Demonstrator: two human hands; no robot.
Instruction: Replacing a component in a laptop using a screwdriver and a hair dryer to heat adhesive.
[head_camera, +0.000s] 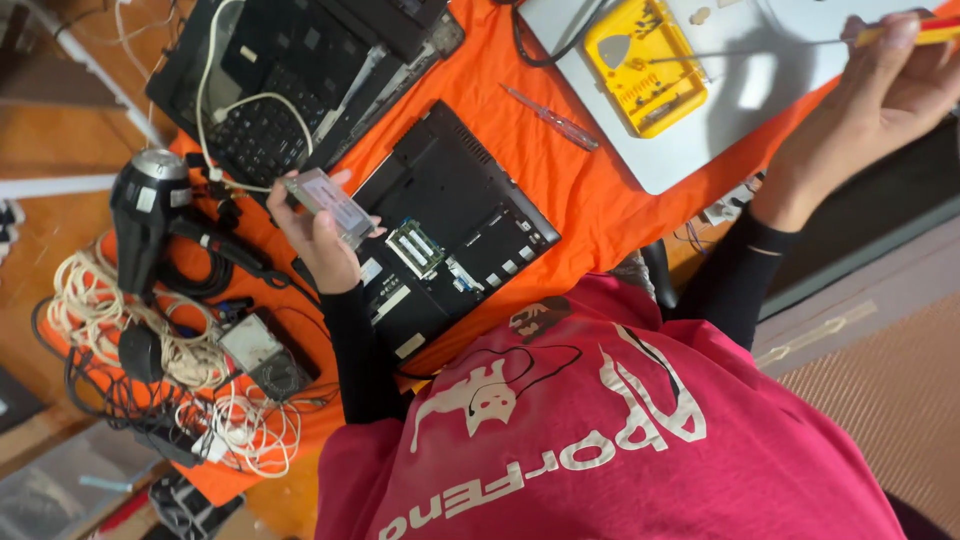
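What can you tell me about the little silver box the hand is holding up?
The small drive is a flat, silver-grey rectangular slab, metallic-looking, with a pale label on its face. The left hand holds it tilted above the orange cloth, fingers gripping its edges, beside the opened black laptop base. Nothing else touches it.

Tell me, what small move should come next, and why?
Probably bring the right hand with its screwdriver down toward the grey drive that the left hand holds over the open laptop base: the tool is raised far off.
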